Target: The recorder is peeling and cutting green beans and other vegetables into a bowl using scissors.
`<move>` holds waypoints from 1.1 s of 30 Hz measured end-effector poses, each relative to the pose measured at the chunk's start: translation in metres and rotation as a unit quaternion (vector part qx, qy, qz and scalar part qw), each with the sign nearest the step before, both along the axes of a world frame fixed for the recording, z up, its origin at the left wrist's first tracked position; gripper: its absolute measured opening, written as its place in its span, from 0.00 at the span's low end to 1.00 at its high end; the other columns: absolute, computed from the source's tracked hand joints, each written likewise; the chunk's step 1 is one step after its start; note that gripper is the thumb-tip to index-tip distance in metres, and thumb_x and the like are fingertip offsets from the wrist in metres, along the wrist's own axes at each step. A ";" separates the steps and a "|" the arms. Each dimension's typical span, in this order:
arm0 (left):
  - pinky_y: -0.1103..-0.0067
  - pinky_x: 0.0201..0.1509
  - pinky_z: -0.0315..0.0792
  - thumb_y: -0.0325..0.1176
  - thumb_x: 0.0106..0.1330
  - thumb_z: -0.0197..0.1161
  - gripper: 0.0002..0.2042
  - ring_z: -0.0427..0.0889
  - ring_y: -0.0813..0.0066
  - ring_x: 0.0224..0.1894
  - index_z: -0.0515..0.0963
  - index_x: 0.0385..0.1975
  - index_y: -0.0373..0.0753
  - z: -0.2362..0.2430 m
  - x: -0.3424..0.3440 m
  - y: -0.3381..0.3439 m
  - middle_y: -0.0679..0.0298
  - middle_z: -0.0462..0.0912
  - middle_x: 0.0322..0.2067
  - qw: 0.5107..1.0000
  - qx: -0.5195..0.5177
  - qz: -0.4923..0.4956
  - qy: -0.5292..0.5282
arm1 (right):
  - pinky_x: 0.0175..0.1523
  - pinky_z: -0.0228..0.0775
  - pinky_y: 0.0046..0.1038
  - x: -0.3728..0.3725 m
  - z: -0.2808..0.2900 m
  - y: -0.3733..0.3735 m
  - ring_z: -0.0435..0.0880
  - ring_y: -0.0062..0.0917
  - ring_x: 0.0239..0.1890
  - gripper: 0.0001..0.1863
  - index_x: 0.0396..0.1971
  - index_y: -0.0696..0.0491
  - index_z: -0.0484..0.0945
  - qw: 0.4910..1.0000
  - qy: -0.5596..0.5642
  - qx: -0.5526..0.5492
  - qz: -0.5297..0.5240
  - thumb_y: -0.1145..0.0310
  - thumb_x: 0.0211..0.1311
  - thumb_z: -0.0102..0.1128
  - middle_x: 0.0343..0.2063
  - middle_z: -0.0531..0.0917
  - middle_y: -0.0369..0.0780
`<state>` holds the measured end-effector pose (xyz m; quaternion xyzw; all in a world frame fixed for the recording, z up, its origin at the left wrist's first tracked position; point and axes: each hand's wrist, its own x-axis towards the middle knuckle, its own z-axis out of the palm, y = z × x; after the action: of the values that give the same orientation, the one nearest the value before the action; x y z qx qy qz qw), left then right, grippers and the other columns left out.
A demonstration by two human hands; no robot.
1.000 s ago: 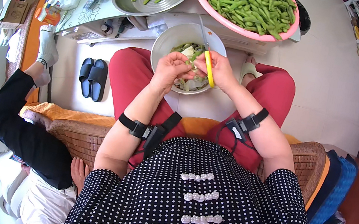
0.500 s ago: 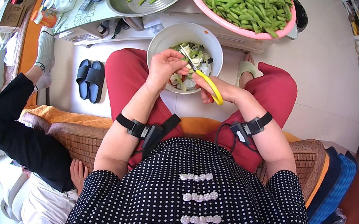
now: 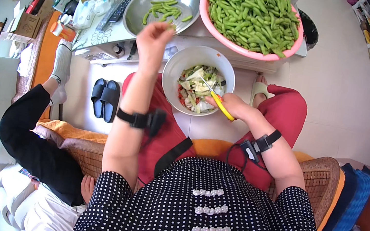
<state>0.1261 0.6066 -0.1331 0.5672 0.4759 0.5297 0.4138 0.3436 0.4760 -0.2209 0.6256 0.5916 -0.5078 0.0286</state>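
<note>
My left hand (image 3: 152, 43) is raised at the near edge of a steel bowl (image 3: 185, 1), its fingers pinched on a green edamame pod (image 3: 173, 28) that barely shows. Several loose pods (image 3: 165, 9) lie in that bowl. To its right, a pink basin (image 3: 255, 55) is heaped with edamame pods (image 3: 251, 18). My right hand (image 3: 237, 106) grips yellow-handled scissors (image 3: 221, 106), the blades pointing over a white bucket (image 3: 171, 76) between my knees. Vegetable scraps (image 3: 195, 87) and pale bits lie in the bucket.
The table (image 3: 104, 27) also carries a remote control (image 3: 124, 6), bottles and boxes at the left. Dark slippers (image 3: 109, 101) stand on the floor. Beside me on the left, another person's black-trousered leg (image 3: 37, 139) is bent. A dark bin (image 3: 310, 32) stands behind the basin's right side.
My left hand has moved from over the bucket, beside the scissor blades, forward and left to the steel bowl. My right hand stays by the bucket with the scissors. The view has shifted slightly.
</note>
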 end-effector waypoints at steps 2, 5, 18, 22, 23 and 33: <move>0.83 0.36 0.72 0.24 0.54 0.64 0.09 0.77 0.80 0.27 0.78 0.35 0.32 0.005 -0.014 0.030 0.66 0.80 0.25 0.997 0.049 0.032 0.053 | 0.28 0.72 0.33 -0.004 0.004 0.000 0.80 0.36 0.21 0.48 0.18 0.64 0.77 1.000 0.003 -0.003 0.001 0.22 0.43 0.43 0.16 0.78 0.47; 0.84 0.37 0.70 0.25 0.53 0.66 0.11 0.74 0.83 0.26 0.79 0.36 0.33 0.002 -0.015 0.039 0.70 0.78 0.24 0.887 0.220 0.171 0.368 | 0.30 0.72 0.34 0.001 0.001 -0.001 0.80 0.37 0.22 0.48 0.18 0.64 0.77 1.000 0.015 -0.001 -0.015 0.23 0.45 0.41 0.17 0.78 0.48; 0.74 0.44 0.78 0.26 0.62 0.58 0.04 0.81 0.68 0.35 0.73 0.34 0.34 -0.069 0.017 -0.069 0.59 0.79 0.31 0.870 -0.360 -0.126 -0.311 | 0.34 0.69 0.24 -0.005 0.014 -0.005 0.73 0.22 0.28 0.39 0.37 0.57 0.66 0.940 0.338 -0.014 -0.036 0.29 0.57 0.33 0.25 0.73 0.38; 0.79 0.38 0.78 0.26 0.61 0.59 0.05 0.82 0.70 0.32 0.74 0.35 0.33 -0.075 0.026 -0.084 0.57 0.81 0.31 0.880 -0.369 -0.114 -0.276 | 0.35 0.68 0.24 -0.002 0.024 -0.006 0.71 0.22 0.27 0.37 0.37 0.56 0.64 0.952 0.307 0.002 -0.004 0.31 0.59 0.33 0.26 0.70 0.37; 0.79 0.38 0.78 0.26 0.61 0.59 0.05 0.82 0.70 0.32 0.74 0.35 0.33 -0.077 0.028 -0.086 0.57 0.81 0.31 0.879 -0.371 -0.114 -0.276 | 0.35 0.68 0.24 -0.002 0.025 -0.007 0.71 0.22 0.27 0.37 0.37 0.56 0.64 0.952 0.307 0.000 -0.005 0.31 0.59 0.33 0.26 0.70 0.37; 0.83 0.29 0.75 0.27 0.59 0.61 0.04 0.79 0.76 0.24 0.75 0.31 0.36 -0.098 0.021 -0.083 0.63 0.79 0.25 0.894 -0.418 -0.089 -0.137 | 0.21 0.69 0.28 -0.001 0.012 -0.006 0.76 0.25 0.15 0.40 0.14 0.56 0.70 0.986 0.151 -0.057 -0.047 0.26 0.50 0.41 0.10 0.70 0.38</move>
<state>0.1476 0.5232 -0.2314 0.3041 0.5395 0.3153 0.7190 0.3427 0.4704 -0.2089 0.5662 0.5294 -0.6299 -0.0492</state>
